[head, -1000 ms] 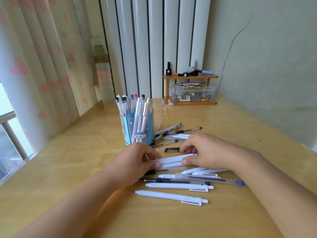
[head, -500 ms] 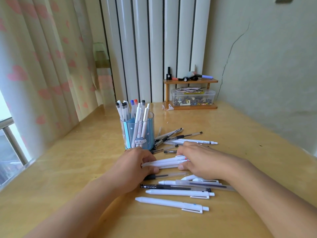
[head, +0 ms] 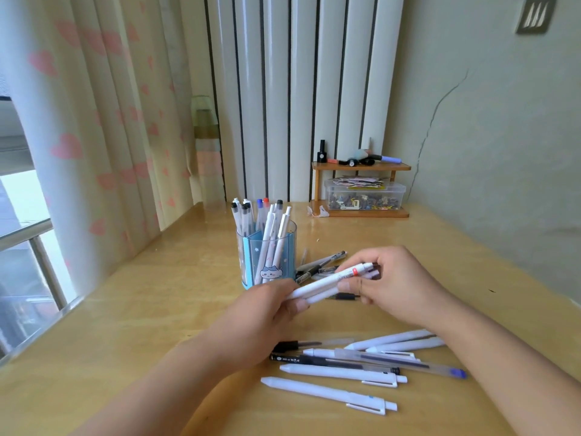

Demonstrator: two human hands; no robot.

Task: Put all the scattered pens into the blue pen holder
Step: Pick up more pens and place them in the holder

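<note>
Nearest, in front of the blue pen holder (head: 267, 259), loose pens (head: 333, 369) lie scattered on the tabletop (head: 125, 325). Just before the holder, both hands hold a small bundle of white pens (head: 327, 283) off the tabletop: the left hand (head: 267, 309) has its fingers curled round one end, the right hand (head: 396, 284) pinches the other. Light, stiff and smooth, the pens would likely slide apart, so gripping mid-barrel seems safest. More pens (head: 320, 265) lie just right of the holder, which already stands half full.
</note>
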